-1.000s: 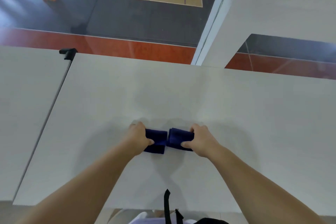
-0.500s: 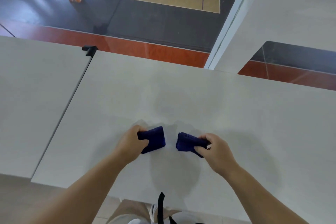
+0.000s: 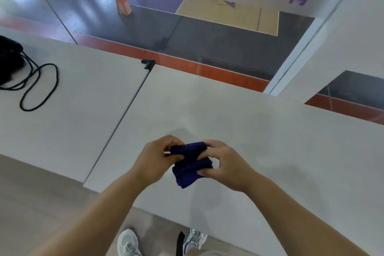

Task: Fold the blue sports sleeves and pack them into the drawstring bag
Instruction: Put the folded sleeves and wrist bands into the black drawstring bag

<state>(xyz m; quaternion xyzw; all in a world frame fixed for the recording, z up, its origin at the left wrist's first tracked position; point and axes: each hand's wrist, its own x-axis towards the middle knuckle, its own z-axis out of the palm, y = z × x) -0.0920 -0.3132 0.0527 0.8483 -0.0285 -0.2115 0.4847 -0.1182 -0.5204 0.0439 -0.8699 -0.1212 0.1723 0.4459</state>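
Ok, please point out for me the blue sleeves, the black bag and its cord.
sleeves (image 3: 190,167): head view, on the blue folded cloth between the hands.
bag (image 3: 8,60): head view, on the black body at the left edge.
cord (image 3: 39,87): head view, on the black loop lying on the table.

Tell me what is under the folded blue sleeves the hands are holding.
Below the blue sleeves, held by the left hand and right hand, lies bare white table. The patch directly beneath is hidden by the bundle and fingers.

Drawstring bag (image 3: 8,62) cut off at left edge — sleeves' (image 3: 190,164) folds partly hidden by fingers (image 3: 209,154).
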